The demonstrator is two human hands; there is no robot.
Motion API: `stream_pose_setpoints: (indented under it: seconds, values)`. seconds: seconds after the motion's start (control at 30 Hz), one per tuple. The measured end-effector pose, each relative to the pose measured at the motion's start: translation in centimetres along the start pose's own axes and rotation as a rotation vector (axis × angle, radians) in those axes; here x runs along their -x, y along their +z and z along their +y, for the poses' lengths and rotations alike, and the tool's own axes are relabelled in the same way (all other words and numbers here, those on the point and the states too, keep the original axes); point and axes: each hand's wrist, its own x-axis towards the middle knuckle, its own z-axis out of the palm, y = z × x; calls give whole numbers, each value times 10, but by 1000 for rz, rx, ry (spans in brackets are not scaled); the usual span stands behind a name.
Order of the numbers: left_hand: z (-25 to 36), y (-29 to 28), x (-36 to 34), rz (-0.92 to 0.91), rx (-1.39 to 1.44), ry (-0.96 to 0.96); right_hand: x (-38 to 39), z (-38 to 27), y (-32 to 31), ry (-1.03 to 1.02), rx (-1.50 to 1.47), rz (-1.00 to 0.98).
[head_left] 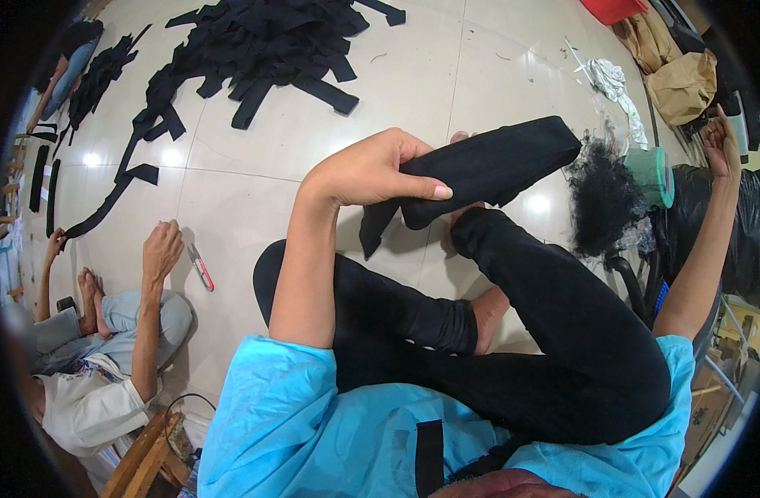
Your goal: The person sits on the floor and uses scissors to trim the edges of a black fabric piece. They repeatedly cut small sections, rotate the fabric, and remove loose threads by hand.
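My left hand (378,170) grips a folded strip of black fabric (500,162), thumb on top, in front of my bent knees. One short end of the strip hangs down below the thumb. Far out to the right, my right hand (717,143) is raised away from the fabric. Its fingers look stretched out, and nothing shows in them. Close to the far end of the strip lies a fluffy clump of black thread (602,199).
A heap of black strips (268,50) covers the floor ahead. At left, another person (106,390) sits holding a long strip; red-handled thread snips (200,267) lie nearby. Along the right stand a green container (652,178), brown paper bags (683,87) and crumpled white material (610,80).
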Motion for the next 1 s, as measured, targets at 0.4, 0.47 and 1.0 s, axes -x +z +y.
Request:
stream_pose_setpoints:
  seconds: [0.4,0.47,1.0]
  values:
    - [-8,-3,-6,-78,-398,-233,170,-4,237,-249,-17,202]
    - [-15,-2,-13,-157,-476,-306,174,-9,233,-241,85,33]
    - [-59,107,-73,114,-208,83,251,8,296,-600,1630,-688]
